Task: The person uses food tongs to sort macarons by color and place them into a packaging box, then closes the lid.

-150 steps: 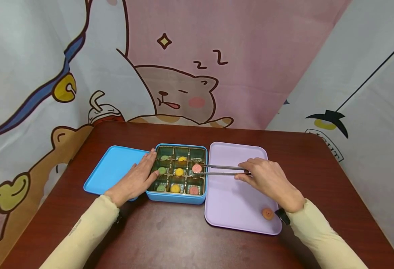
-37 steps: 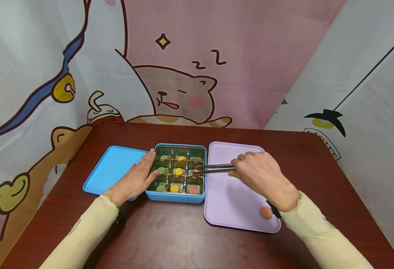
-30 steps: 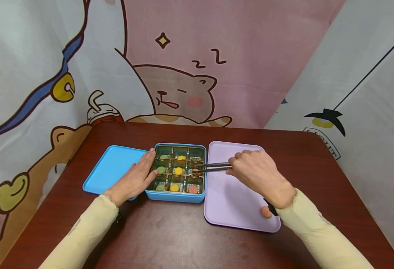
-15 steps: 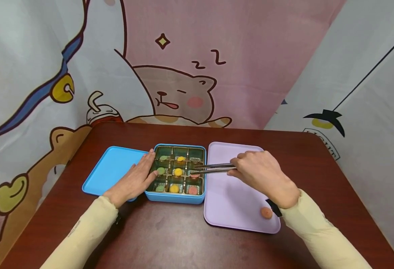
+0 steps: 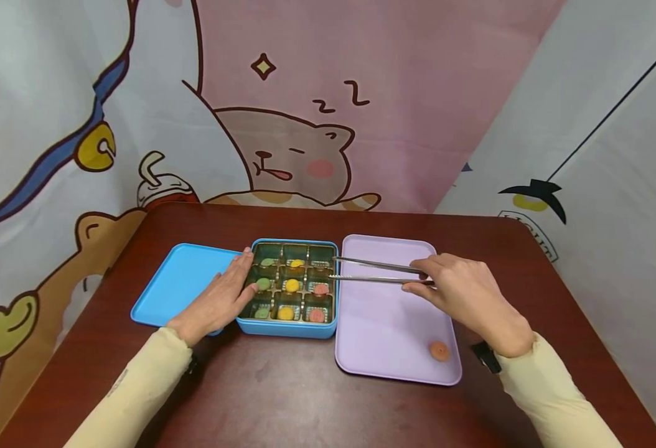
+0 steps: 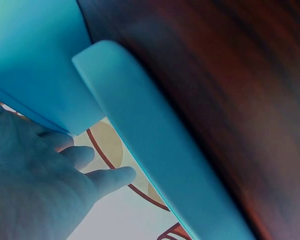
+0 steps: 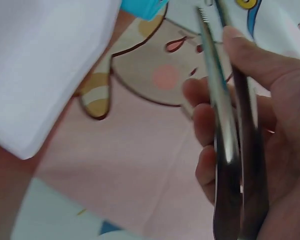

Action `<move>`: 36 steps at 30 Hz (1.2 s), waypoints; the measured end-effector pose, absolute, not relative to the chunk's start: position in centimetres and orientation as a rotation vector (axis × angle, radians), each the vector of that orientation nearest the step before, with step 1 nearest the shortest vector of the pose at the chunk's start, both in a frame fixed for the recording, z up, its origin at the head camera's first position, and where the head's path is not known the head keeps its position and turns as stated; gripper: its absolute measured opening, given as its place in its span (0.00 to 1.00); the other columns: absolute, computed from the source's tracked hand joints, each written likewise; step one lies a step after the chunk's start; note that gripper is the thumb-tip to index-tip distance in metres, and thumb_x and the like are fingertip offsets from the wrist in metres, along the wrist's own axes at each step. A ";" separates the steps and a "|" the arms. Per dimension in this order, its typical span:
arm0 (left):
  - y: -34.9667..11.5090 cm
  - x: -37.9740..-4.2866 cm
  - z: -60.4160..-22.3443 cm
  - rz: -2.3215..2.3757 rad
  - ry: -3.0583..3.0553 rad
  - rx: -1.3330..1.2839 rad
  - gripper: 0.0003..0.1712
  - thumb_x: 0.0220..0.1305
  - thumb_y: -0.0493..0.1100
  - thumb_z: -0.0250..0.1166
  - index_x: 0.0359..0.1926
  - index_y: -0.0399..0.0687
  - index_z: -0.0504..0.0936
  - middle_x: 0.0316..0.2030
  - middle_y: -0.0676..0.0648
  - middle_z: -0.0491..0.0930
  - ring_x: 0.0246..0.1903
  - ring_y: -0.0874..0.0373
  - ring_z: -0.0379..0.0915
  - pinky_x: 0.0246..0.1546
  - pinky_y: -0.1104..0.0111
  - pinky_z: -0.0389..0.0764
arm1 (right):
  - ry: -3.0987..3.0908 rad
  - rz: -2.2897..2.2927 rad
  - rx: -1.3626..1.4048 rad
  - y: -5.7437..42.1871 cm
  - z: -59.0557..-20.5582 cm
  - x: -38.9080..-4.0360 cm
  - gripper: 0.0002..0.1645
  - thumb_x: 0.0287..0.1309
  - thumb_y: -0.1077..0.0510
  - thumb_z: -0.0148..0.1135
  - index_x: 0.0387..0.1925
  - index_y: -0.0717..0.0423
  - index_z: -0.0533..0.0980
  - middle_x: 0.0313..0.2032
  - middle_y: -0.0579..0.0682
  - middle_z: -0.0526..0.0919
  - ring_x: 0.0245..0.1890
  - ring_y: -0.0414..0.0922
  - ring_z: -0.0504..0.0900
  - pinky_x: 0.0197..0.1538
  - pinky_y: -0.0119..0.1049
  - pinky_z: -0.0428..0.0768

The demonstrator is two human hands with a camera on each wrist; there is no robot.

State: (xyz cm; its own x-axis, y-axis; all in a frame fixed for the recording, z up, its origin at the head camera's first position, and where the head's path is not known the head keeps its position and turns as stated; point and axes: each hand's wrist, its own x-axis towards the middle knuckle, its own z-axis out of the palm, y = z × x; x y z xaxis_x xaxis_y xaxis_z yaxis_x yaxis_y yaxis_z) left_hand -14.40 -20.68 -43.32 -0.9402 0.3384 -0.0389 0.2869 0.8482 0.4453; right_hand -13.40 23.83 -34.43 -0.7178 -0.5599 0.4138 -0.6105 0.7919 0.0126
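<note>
My left hand (image 5: pixel 216 305) lies with straight fingers along the left side of a blue box (image 5: pixel 285 328), its thumb over the rim. Inside is a gold divided insert with small round cookie-like pieces: a green column (image 5: pixel 263 284), a yellow column (image 5: pixel 292 285), and pink pieces in the right column's middle (image 5: pixel 320 290) and front compartments. The back right compartment holds no piece. My right hand (image 5: pixel 468 289) grips long metal tweezers (image 5: pixel 381 279), whose spread tips are at the box's right rim with nothing between them. The right wrist view shows thumb and fingers around the tweezers (image 7: pixel 225 125).
Right of the box lies a lilac tray (image 5: pixel 389 336) with one orange-brown round piece (image 5: pixel 439 351) near its front right corner. A blue lid (image 5: pixel 179 283) sits to the left, partly under my left forearm. A cartoon-printed cloth (image 5: pixel 417 124) hangs behind the brown table (image 5: pixel 283 392).
The tweezers, which held a pink piece five seconds ago, have spread and drawn back right out of the middle right compartment. That piece now lies there. The left hand has stayed at the box.
</note>
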 end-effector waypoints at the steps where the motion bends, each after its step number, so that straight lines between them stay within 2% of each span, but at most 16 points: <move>1: -20.7 -14.4 -43.3 0.673 2.907 0.492 0.43 0.83 0.56 0.47 0.83 0.41 0.41 0.83 0.42 0.37 0.80 0.39 0.37 0.71 0.32 0.49 | -2.592 0.194 0.871 24.4 -34.7 -13.3 0.23 0.49 0.43 0.81 0.39 0.54 0.86 0.27 0.45 0.84 0.23 0.39 0.78 0.19 0.38 0.73; 9: -20.8 -14.3 -43.2 0.674 2.915 0.499 0.43 0.83 0.55 0.48 0.83 0.40 0.41 0.83 0.41 0.38 0.80 0.38 0.37 0.71 0.32 0.49 | -2.772 0.356 0.721 28.3 -36.4 -11.9 0.23 0.51 0.45 0.81 0.44 0.53 0.86 0.31 0.41 0.83 0.27 0.35 0.75 0.26 0.34 0.74; 17: -20.8 -14.4 -43.2 0.669 2.896 0.494 0.43 0.83 0.56 0.48 0.83 0.41 0.40 0.83 0.42 0.37 0.81 0.39 0.37 0.72 0.33 0.49 | -2.849 0.525 0.584 31.9 -37.5 -10.1 0.22 0.54 0.46 0.80 0.47 0.48 0.83 0.32 0.35 0.81 0.29 0.34 0.76 0.32 0.35 0.77; 28: -20.7 -14.2 -43.2 0.701 2.887 0.499 0.43 0.83 0.56 0.48 0.83 0.39 0.41 0.83 0.41 0.38 0.80 0.38 0.36 0.71 0.32 0.48 | -2.861 0.702 0.545 36.6 -38.2 -7.8 0.24 0.51 0.54 0.82 0.49 0.44 0.81 0.39 0.37 0.82 0.34 0.33 0.80 0.33 0.26 0.79; 36: -20.7 -14.3 -43.2 0.681 2.887 0.501 0.43 0.83 0.56 0.47 0.83 0.40 0.40 0.83 0.41 0.38 0.80 0.37 0.37 0.71 0.31 0.48 | -2.874 0.590 0.544 39.1 -38.5 -6.4 0.28 0.45 0.53 0.85 0.50 0.40 0.82 0.41 0.40 0.85 0.37 0.32 0.78 0.34 0.31 0.80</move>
State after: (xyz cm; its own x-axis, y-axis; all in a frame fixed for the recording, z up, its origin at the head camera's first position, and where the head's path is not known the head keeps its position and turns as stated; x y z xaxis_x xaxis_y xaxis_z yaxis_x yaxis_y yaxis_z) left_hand -14.30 -20.67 -43.19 -0.9359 0.3483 -0.0530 0.2879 0.8429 0.4546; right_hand -6.38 39.12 -38.49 -0.9216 -0.3178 0.2228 -0.3799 0.8562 -0.3502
